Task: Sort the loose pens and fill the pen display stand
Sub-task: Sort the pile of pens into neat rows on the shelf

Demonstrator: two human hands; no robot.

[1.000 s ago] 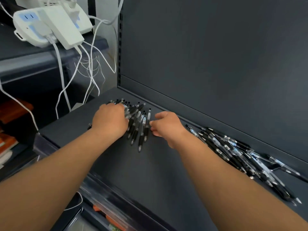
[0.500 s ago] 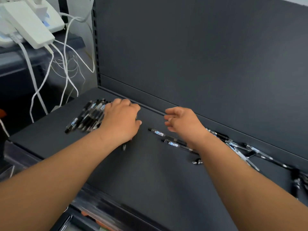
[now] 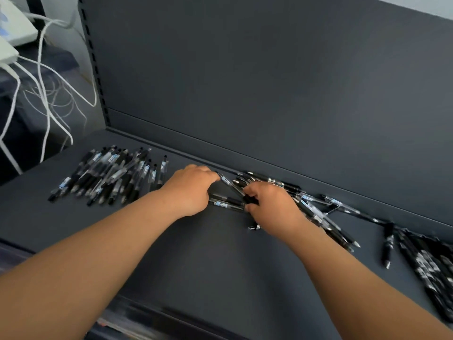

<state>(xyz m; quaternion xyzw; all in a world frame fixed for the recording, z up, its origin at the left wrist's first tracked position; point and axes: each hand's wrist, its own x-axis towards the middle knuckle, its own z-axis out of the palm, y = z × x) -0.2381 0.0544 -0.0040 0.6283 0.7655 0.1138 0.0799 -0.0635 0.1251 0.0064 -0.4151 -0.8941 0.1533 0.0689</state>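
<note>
Left hand (image 3: pixel 188 190) and right hand (image 3: pixel 272 207) clutch roughly three pens (image 3: pixel 226 204) between two pen piles (image 3: pixel 110 175)

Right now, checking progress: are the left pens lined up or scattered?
Lined up: the left pens lie side by side, roughly parallel.

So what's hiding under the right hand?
Loose pens lie under the right hand, poking out on both sides, and its fingers curl round some. Below them is the dark shelf. How many pens the palm covers can't be seen.
</note>
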